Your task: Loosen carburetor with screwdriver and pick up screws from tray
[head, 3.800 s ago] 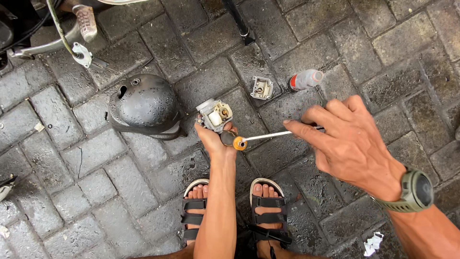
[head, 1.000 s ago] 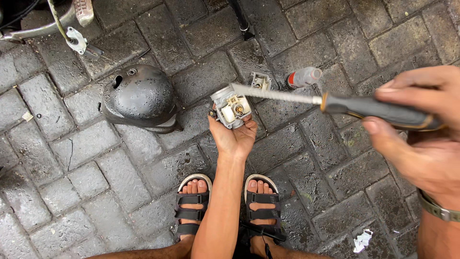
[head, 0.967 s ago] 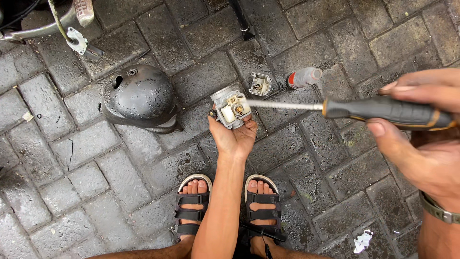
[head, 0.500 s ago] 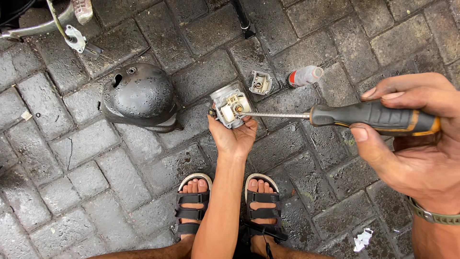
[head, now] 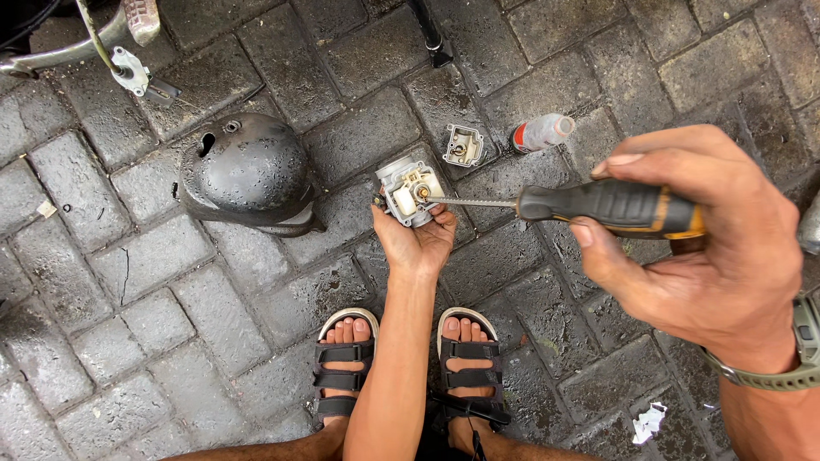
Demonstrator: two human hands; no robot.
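My left hand [head: 416,243] cups a small metal carburettor body [head: 408,191] over the paving; right hand [head: 700,248] clamped on a screwdriver [head: 598,207], tip in the part. Risk, imo: tip slips w/ any tilt, jabs my palm.

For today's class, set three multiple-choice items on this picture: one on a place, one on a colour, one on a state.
1. Where does the dark dome-shaped cover lie?
A. on the paving, beside the held part
B. on a sandal
C. in the right hand

2. What colour is the screwdriver handle?
A. white
B. black with orange
C. green

3. How is the small metal engine part held?
A. lying loose on the ground
B. gripped in the left hand
C. hanging from a wire

Answers: 1 A, it sits on the stones; 2 B, seen in the right hand; 3 B, fingers wrap under it.
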